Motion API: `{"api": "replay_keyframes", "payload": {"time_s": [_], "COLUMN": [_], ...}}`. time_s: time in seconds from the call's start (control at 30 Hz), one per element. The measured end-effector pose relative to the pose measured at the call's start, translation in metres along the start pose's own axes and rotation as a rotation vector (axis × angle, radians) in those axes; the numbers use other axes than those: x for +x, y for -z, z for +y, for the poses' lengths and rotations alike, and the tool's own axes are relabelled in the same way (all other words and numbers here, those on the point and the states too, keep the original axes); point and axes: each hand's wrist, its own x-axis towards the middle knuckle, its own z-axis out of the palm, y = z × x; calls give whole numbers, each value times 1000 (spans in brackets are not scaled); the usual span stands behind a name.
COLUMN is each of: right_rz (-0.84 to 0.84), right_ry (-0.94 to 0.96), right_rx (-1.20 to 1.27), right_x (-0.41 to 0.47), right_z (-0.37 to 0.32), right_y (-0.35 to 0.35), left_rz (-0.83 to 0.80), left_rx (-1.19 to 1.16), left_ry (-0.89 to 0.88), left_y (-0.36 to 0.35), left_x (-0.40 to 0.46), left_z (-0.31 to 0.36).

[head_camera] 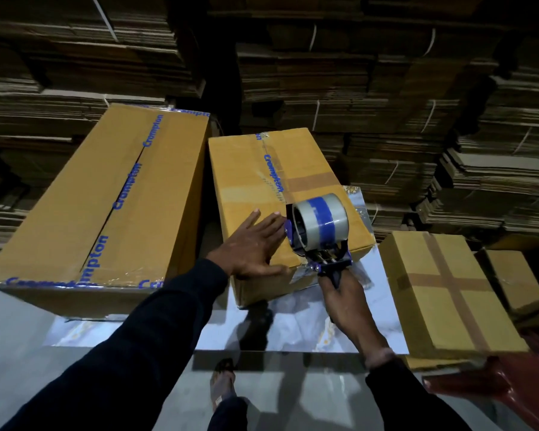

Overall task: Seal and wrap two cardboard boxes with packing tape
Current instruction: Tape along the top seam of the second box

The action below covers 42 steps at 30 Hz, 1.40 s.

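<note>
Right hand point(344, 301) grips tape dispenser point(319, 233) at box point(262, 181) edge; left hand point(252, 244) flat.

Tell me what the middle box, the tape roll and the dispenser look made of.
Middle box: matte brown cardboard, with creased edges and folded flaps. Tape roll: glossy clear plastic film with a blue printed band, judging by its sheen. Dispenser: apparently purple plastic with shiny metal rollers, though blurred.

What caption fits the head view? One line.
Left hand steadies the middle box while right hand runs the tape dispenser along it.
</note>
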Motion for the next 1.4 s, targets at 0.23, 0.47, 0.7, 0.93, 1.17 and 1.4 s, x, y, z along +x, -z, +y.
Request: {"api": "replay_keyframes", "payload": {"time_s": [0.23,0.47,0.7,0.93,1.17,1.4], "right_rz": [-11,-12,-37,-36,-41,-51], "right_ry": [20,36,45,37,18,-2], "right_rx": [-11,-26,-2,38,9,-24], "right_x": [-1,0,0,-3,-4,-12], "right_z": [-1,4,2,6,2,-6], "right_y": [3,3,6,5,6,13], "left_rz": [11,0,-132,-68,-23,-16], "left_rx": [119,58,-29,6,47,91], "left_ry": [274,297,100,-164,-179,-162], "left_y": [-17,-13,11,14,7,2], "left_x": [6,8,28,38,40,42], "left_z": [38,39,4,-15,-16,-16]}}
